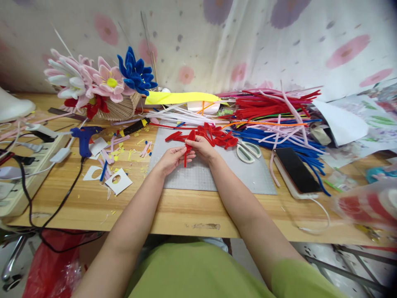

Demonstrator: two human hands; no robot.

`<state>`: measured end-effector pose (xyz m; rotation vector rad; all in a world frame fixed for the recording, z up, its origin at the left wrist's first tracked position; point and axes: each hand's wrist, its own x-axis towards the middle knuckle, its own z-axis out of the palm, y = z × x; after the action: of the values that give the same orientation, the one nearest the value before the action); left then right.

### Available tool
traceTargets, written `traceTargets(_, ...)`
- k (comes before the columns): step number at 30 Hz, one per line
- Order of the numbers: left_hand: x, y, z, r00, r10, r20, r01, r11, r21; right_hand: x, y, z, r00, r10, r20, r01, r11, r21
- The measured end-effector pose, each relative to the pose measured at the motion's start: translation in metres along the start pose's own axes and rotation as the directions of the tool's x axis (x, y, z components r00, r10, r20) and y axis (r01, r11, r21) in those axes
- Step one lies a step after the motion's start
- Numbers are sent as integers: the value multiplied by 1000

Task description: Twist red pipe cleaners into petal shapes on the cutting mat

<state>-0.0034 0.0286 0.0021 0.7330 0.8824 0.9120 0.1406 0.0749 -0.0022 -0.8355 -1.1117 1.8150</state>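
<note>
Between both hands is a red pipe cleaner (190, 136), bent into a petal-like loop with a tail hanging down. My left hand (173, 159) pinches its lower part. My right hand (201, 147) grips it higher up, thumb across the front. Both hands are over a grey cutting mat (198, 178). Just behind them lies a pile of bent red pipe-cleaner pieces (217, 135), with another red piece (173, 136) to the left. White-handled scissors (248, 152) rest on the mat to the right of my right hand; their blades are partly hidden.
A blue glue gun (85, 138) and a power strip (34, 174) with cables sit left, near paper scraps. Pipe-cleaner bundles (273, 105) line the back right. A phone (296, 169) lies right. Fuzzy flowers (108, 80) stand back left. The table edge (204, 231) is close to me.
</note>
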Motion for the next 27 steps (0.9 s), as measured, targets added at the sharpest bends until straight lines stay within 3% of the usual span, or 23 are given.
traceTargets(8, 3, -1, 9, 988, -39, -152, 19, 990, -137, 4, 5, 4, 1000, -14, 14, 16, 993, -116)
traceTargets(14, 5, 2, 6, 972, 10, -236, -63, 974, -219, 3, 7, 4, 998, -57, -21, 50, 969, -242)
traceTargets(19, 1, 6, -2, 973, 23, -229, -78, 969, -233, 0, 5, -3, 986, -46, 162, 114, 889, -443)
traceTargets(21, 0, 7, -4, 977, 17, -214, -66, 973, -221, -1, 5, -4, 980, -80, 184, 160, 869, -469)
traceTargets(27, -2, 7, -1, 974, 9, -226, -44, 988, -150, -3, 2, -3, 991, -134, 23, 133, 928, -349)
